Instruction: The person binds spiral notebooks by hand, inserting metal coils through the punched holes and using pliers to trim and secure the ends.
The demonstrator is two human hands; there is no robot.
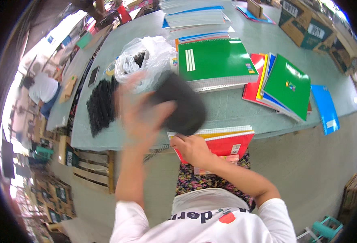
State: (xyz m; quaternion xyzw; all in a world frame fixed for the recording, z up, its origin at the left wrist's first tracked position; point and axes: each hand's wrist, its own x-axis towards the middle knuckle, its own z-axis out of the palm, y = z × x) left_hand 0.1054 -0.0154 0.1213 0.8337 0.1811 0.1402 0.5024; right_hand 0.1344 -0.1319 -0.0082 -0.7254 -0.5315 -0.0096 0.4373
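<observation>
The red notebook point(227, 148), a flat rectangle with a smooth, slightly glossy cover and yellow and white layers showing along its top, stands tilted at the near edge of the grey-green table point(227, 108), above the person's flowered lap. The right hand point(192, 150) curls against its upper left corner, fingers bent together (what they pinch, I cannot tell), near a thin, springy coil point(156, 153). The left hand point(140, 115), blurred and fingers spread, is beside a dark, rounded block point(182, 107); I cannot tell whether it grips that.
</observation>
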